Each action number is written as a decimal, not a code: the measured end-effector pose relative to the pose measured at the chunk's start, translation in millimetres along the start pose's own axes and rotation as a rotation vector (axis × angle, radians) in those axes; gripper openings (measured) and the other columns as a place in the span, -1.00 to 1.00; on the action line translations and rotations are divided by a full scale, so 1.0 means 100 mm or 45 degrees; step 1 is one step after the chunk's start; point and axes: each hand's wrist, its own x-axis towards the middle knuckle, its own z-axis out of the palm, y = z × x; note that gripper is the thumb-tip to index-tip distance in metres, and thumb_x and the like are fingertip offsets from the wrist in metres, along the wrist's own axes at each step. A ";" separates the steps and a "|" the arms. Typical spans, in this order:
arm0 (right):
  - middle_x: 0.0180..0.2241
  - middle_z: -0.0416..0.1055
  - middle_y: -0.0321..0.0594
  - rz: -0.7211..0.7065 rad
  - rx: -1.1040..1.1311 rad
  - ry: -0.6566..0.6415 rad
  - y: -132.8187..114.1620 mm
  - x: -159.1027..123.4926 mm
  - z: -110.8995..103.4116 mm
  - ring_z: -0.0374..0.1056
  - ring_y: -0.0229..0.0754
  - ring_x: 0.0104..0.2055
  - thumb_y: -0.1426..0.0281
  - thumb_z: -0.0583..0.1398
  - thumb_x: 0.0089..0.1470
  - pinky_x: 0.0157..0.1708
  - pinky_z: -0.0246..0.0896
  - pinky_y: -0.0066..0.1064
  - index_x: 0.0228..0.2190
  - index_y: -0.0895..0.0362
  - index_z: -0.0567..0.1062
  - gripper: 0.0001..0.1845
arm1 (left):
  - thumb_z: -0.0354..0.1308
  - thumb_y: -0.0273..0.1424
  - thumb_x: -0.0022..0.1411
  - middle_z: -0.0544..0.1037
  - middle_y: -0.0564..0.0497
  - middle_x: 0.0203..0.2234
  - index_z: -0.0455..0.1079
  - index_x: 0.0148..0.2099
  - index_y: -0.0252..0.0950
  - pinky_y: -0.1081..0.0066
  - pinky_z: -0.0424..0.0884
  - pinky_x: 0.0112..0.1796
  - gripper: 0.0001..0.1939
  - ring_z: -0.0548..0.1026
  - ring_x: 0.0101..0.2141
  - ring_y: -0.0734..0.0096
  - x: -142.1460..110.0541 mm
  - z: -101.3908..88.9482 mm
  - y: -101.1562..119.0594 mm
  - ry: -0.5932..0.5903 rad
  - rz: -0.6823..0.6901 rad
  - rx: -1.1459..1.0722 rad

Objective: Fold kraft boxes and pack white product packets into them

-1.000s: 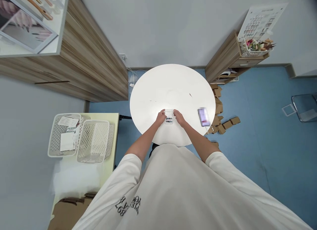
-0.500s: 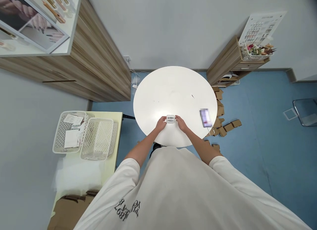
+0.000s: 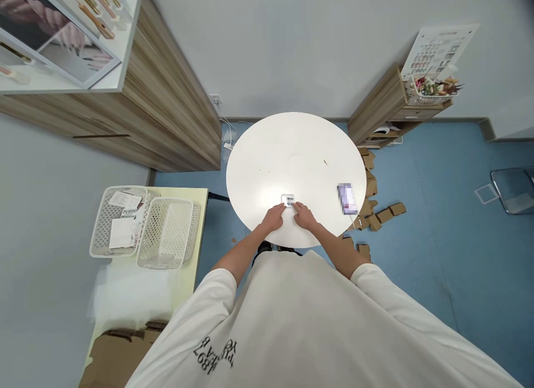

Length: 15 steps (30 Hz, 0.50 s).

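Note:
A small clear box with dark, round markings or contents lies flat on the white oval table, close to its near side. My left hand is at the box's near left corner, fingers drawn together and fingertips on its edge. From the other side, my right hand meets the near right corner with its fingers bent. Both thumbs are hard to make out at this size. What exactly is inside the box is too small to tell.
A phone with a cable lies on the table's right side. At left, white baskets stand on a pale yellow table, with cardboard nearby. Brown boxes lie on the floor at right. A wooden cabinet stands back left.
Both hands have slid from the box's left and right sides toward me, to its near corners. The box stays at nearly the same place. The view has shifted slightly.

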 end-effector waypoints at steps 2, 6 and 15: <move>0.42 0.02 -0.03 -0.022 -0.094 -0.034 0.00 -0.02 0.02 0.05 0.16 0.37 0.46 0.07 0.13 0.28 0.06 -0.04 0.40 0.12 0.11 -0.19 | 0.16 -0.53 0.08 0.27 -0.08 0.36 0.41 0.21 -0.19 0.09 -0.01 0.37 -0.39 0.17 0.36 0.04 -0.04 0.01 -0.03 -0.040 0.040 0.056; 0.43 -0.01 -0.03 -0.036 -0.199 -0.078 -0.02 -0.05 0.03 -0.02 0.15 0.40 0.47 0.07 0.15 0.27 0.05 -0.04 0.43 0.11 0.01 -0.15 | 0.15 -0.54 0.06 0.13 -0.09 0.42 0.35 0.28 -0.21 0.05 -0.04 0.35 -0.31 0.10 0.39 -0.04 -0.06 0.02 -0.08 -0.115 0.072 0.198; 0.45 -0.08 0.02 -0.018 -0.263 -0.131 -0.09 -0.05 0.02 -0.06 0.20 0.41 0.47 0.07 0.15 0.25 0.08 -0.02 0.44 0.16 -0.03 -0.14 | 0.13 -0.52 0.09 0.05 -0.07 0.45 0.30 0.31 -0.20 0.05 -0.03 0.34 -0.30 0.01 0.41 -0.06 -0.10 0.01 -0.06 -0.187 0.015 0.239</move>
